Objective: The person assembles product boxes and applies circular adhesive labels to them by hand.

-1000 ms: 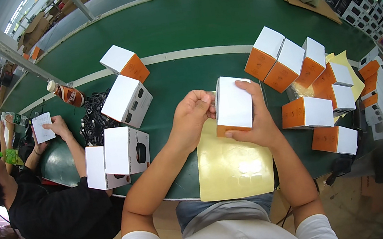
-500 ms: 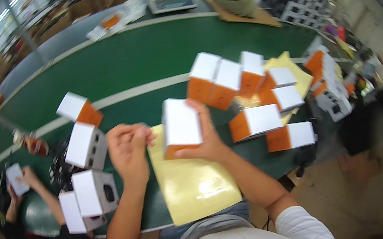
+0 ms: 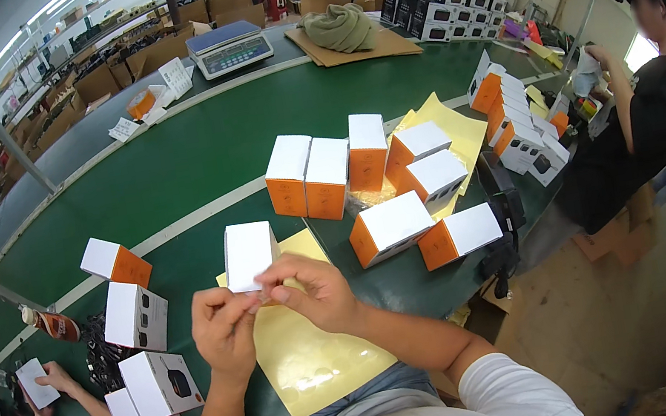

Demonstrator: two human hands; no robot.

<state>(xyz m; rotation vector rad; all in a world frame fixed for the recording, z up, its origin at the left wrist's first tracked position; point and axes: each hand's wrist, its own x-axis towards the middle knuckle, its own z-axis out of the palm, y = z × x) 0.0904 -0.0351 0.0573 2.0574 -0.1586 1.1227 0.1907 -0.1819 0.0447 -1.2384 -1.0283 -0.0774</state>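
My left hand point(image 3: 227, 331) and my right hand point(image 3: 311, 293) meet fingertip to fingertip over the yellow glossy sheet point(image 3: 323, 369). Both are pinched closed; whatever is between the fingers is too small to make out. Just beyond them a white box point(image 3: 250, 253) stands on the far end of the sheet, its near lower part hidden by my fingers. The sheet runs from there toward my lap.
Several white-and-orange boxes point(image 3: 392, 227) stand to the right, some around a second yellow sheet point(image 3: 459, 129). More boxes point(image 3: 135, 315), black cables point(image 3: 103, 354) and a bottle point(image 3: 51, 323) are left. A co-worker's hands point(image 3: 56, 380) hold a white item; another person point(image 3: 638, 119) stands right. A scale point(image 3: 230, 48) sits behind.
My right hand has let go of the white box, which now stands on the table side of the sheet. That hand has come left to meet my left fingers. The view has shifted.
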